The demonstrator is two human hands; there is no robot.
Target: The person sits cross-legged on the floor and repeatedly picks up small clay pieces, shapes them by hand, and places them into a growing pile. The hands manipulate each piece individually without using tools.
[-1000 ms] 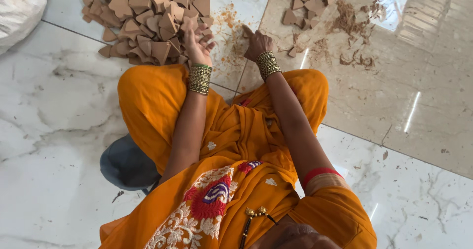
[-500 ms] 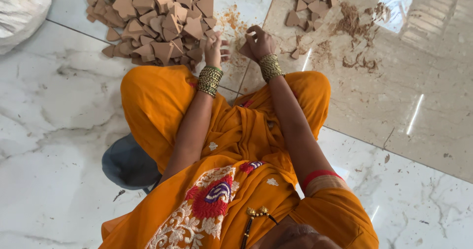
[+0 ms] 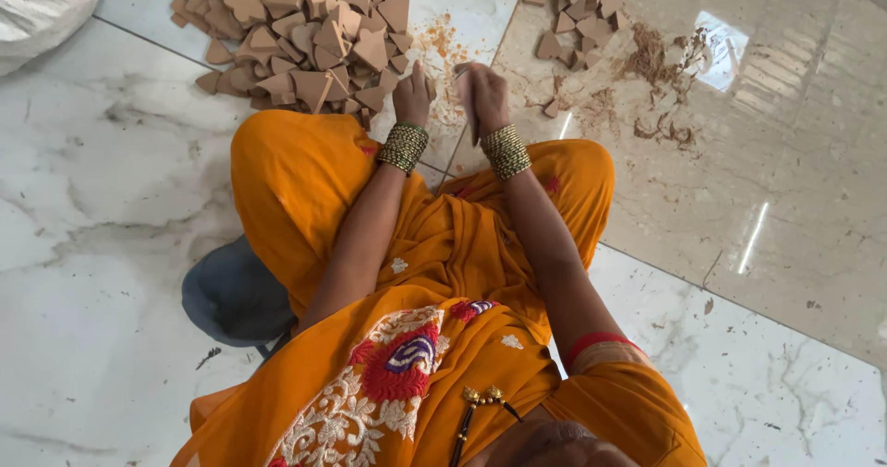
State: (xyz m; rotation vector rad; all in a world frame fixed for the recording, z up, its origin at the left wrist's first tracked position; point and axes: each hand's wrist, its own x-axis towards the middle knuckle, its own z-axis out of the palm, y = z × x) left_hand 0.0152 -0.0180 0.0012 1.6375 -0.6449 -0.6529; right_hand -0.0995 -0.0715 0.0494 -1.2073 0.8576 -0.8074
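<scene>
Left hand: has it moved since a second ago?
Yes. The left hand has pulled back off the big pile of brown shards, toward the right hand.

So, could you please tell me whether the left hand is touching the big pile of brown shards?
Cannot tell. In the head view the left hand reaches the edge of the pile of brown shards, but its fingers are hidden from view.

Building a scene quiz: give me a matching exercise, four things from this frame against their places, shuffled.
Things:
1. large heap of brown shards
2. small heap of brown shards
3. white sack
4. grey cushion

Places:
A. top left corner
B. on the beige slab, ahead of the right hand
C. under the person's leg
D. on the white floor, ahead of the left hand

Pairs: 1-D, 2-B, 3-A, 4-C
</scene>
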